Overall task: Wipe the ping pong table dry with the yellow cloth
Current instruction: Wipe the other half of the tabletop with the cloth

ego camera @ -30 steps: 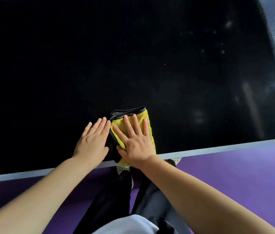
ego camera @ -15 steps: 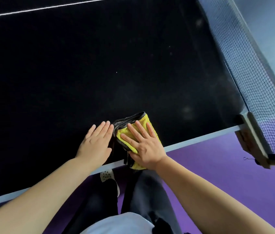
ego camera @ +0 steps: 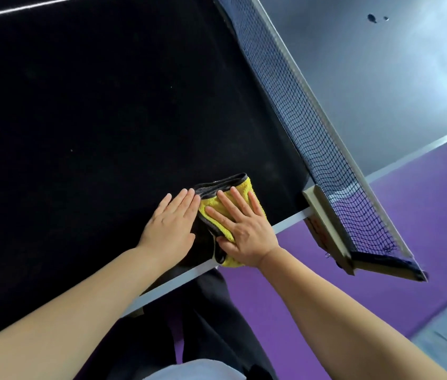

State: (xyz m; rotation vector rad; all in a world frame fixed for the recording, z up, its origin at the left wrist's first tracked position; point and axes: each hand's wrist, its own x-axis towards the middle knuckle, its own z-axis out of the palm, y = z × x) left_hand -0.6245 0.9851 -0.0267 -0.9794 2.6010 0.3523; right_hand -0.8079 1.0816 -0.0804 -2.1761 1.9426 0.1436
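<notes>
**Position.** Yellow cloth [ego camera: 244,186]: folded, dark-bordered, flat on ping pong table [ego camera: 93,119] at near edge [ego camera: 288,223]. Rear corner overhangs that edge. Near net post [ego camera: 326,223], not touching it.

**Hands.** Right hand [ego camera: 247,234]: flat on top of cloth, fingers straight and spread, palm pressing down; no grip. Left hand [ego camera: 173,223]: flat on bare tabletop just beside cloth's left border, fingers straight and together, holding nothing. Contact btwn fingertips and border: cannot tell.

**Step in hand (est.).** Wiping pass along near-edge strip toward net [ego camera: 313,127].

**Procedure.**
1. Apply even pressure w/ whole palm, not fingertips only; prevents streaks.
2. Pull overhanging corner back onto surface so full pad works.
3. Use left hand as brace or to square up the fold; avoid dragging it over wiped area.
4. Run stroke right up to post base; moisture likely collects there.
5. Overlap each pass w/ the previous one.
6. Flip to a dry face once cloth feels soaked.

**Surroundings.** Far half [ego camera: 368,64] beyond net shows dark spots [ego camera: 372,17]; water or not, cannot tell. Purple floor [ego camera: 422,201] below.
</notes>
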